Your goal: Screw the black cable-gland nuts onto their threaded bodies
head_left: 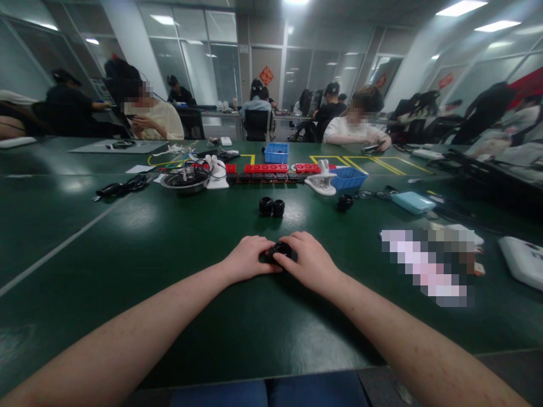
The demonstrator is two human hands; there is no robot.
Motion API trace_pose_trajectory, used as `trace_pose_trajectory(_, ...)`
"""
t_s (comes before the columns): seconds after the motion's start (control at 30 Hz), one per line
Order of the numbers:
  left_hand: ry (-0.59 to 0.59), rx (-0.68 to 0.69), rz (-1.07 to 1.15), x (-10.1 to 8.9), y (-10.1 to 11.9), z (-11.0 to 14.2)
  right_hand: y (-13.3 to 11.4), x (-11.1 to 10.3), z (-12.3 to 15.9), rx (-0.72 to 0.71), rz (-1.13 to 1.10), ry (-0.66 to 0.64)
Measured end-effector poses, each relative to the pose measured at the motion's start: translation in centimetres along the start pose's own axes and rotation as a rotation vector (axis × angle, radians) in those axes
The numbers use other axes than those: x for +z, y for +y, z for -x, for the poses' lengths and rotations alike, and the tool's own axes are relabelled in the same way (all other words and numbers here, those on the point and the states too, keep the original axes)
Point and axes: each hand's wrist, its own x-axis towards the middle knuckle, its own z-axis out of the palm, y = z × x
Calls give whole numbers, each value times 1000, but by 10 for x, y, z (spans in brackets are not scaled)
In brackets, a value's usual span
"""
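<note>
Both of my hands meet around a black camera lens (pixel 283 248), low over the green table. My left hand (pixel 249 257) grips its left side with thumb and fingers. Across its top and right side curl the fingers of my right hand (pixel 311 257), the thumb lying over the near rim. The lens's round opening faces up, and its lower part is hidden by my fingers. Just beyond my hands, two similar black lenses (pixel 266 206) stand side by side. A further black lens (pixel 345 203) stands off to the right.
Red power strips (pixel 266 168) run across the table behind the lenses, with white clip stands (pixel 322 180), blue bins (pixel 350 177) and a metal bowl (pixel 184 183) of cables. On the right lie a light-blue case (pixel 413 202) and a white box (pixel 524 260). People sit opposite.
</note>
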Motion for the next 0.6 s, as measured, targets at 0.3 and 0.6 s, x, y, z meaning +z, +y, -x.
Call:
trace_pose_trajectory(0.3,-13,5,-2,-1,1,0,1,1,0,1,-4,-13)
trace_pose_trajectory(0.6,-10,13,-12,1,-1,-1,-4,2,-2,-79,49,9)
